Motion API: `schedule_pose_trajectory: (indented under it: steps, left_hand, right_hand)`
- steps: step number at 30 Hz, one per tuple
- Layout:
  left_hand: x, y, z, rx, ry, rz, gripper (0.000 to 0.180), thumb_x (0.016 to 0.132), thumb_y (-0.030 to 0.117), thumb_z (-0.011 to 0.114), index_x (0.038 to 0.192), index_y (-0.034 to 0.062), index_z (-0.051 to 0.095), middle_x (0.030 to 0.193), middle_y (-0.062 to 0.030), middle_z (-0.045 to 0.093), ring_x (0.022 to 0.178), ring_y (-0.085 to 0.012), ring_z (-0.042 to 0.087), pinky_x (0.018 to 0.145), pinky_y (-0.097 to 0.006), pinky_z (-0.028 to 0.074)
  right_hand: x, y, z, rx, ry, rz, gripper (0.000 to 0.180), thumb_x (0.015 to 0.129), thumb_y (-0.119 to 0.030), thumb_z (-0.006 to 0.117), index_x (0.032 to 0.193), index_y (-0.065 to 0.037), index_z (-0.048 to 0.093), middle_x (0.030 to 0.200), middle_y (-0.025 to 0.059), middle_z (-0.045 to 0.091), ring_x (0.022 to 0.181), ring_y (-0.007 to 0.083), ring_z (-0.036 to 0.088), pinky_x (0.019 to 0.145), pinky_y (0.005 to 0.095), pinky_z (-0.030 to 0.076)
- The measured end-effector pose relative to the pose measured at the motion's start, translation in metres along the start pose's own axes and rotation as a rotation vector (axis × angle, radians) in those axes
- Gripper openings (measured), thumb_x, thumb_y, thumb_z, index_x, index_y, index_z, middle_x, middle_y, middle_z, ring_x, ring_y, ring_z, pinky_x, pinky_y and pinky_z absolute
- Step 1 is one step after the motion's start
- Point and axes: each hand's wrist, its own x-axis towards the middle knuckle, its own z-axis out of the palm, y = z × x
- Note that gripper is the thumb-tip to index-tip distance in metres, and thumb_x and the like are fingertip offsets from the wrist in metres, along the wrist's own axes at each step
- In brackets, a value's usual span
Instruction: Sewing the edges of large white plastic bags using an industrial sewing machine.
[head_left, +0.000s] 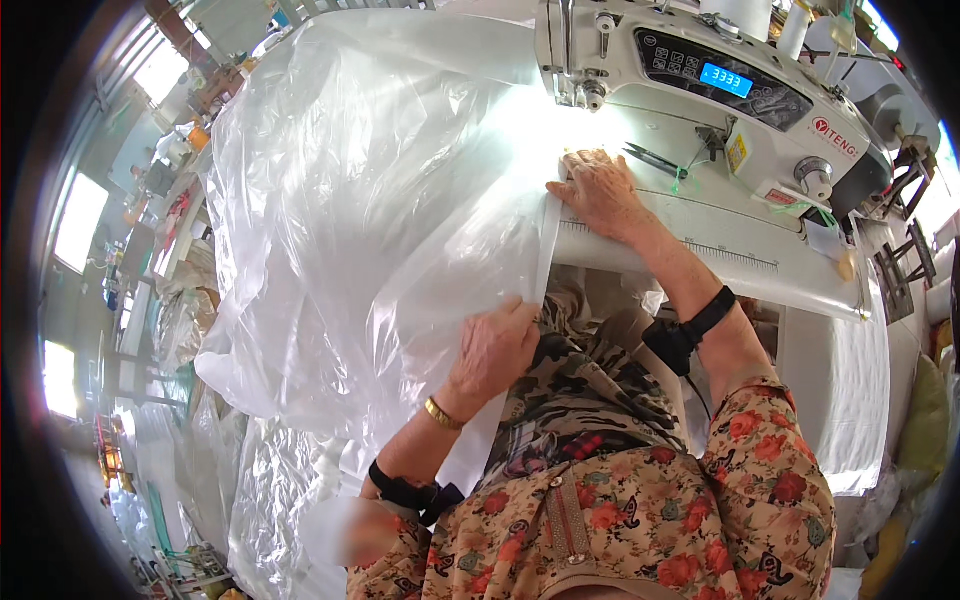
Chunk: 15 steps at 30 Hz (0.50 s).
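Observation:
A large, crinkled sheet of translucent white plastic (pixel 330 190) covers the left of the sewing table and hangs over its front. Its straight, folded edge runs from under the sewing machine (pixel 700 80) down toward my lap. My left hand (pixel 497 350) is closed on this edge low down, above my camouflage-patterned trousers. Higher up, close to the brightly lit needle area, my right hand (pixel 603 195) has its fingers bent and pressed together on the upper end of the same edge. The fingertips are partly washed out by the lamp's glare. Thread snips (pixel 655 160) lie right of that hand.
A ruler scale (pixel 730 254) runs along the table's front edge. Thread spools (pixel 795 30) stand on top at the back right. More clear plastic (pixel 285 500) lies heaped at lower left. White material (pixel 840 390) hangs down at the right. Cluttered benches fill the far left.

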Motion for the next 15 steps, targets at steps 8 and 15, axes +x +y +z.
schedule_pose_trajectory:
  steps: [8,15]
  left_hand:
    - [0.077,-0.014,0.002,0.101,0.000,-0.027,0.007,0.079,0.007,0.056,0.076,0.0008,0.058,0.076,-0.0174,0.060,0.069,-0.0393,0.060,0.062,-0.047,0.047]
    - [0.130,-0.030,0.015,0.154,0.054,-0.034,0.015,0.079,0.006,0.054,0.084,0.0005,0.067,0.080,-0.0203,0.064,0.077,-0.0391,0.063,0.071,-0.047,0.049]
  right_hand:
    - [0.000,-0.005,-0.001,0.085,0.029,-0.003,0.045,0.094,-0.044,0.055,0.107,-0.001,0.061,0.112,0.0188,0.064,0.113,0.0356,0.057,0.098,0.0541,0.037]
    - [0.001,-0.004,0.001,0.085,-0.078,-0.003,0.049,0.098,-0.041,0.048,0.127,-0.002,0.056,0.127,0.0206,0.058,0.124,0.0357,0.052,0.105,0.0552,0.032]
